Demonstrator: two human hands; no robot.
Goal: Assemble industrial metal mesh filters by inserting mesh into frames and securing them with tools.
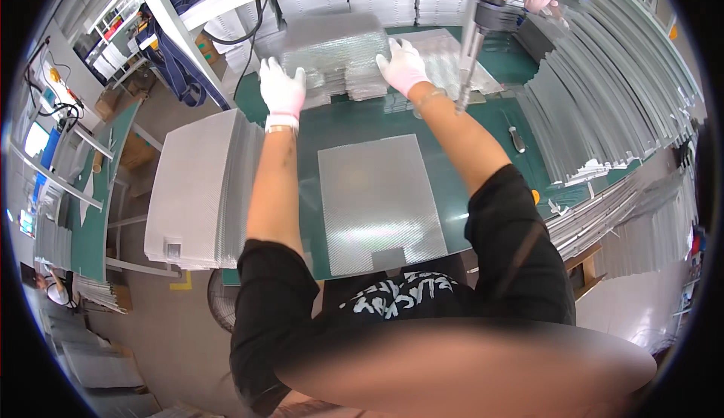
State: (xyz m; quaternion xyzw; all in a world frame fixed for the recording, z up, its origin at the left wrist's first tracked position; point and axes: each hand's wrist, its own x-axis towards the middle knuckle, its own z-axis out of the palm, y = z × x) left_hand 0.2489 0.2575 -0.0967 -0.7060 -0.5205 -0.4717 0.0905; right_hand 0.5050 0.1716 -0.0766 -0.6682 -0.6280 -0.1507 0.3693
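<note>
My left hand (281,88), in a white glove, reaches forward with its fingers apart, beside the left side of a pile of clear, textured sheets (335,41). At the pile's right side is my right hand (403,67), gloved too, its fingers stretched out and thumb spread. Whether either hand touches the pile I cannot tell. Closer to me, a single silvery mesh-patterned sheet (381,199) lies flat on the green tabletop (347,124), with a small square notch or patch at its near edge.
A tall stack of pale sheets (200,184) stands at the left. On the right are long stacked grey strips (615,86) and a screwdriver (516,139). A power driver (483,11) hangs above my right forearm. White stacked parts (381,0) line the back under a shelf.
</note>
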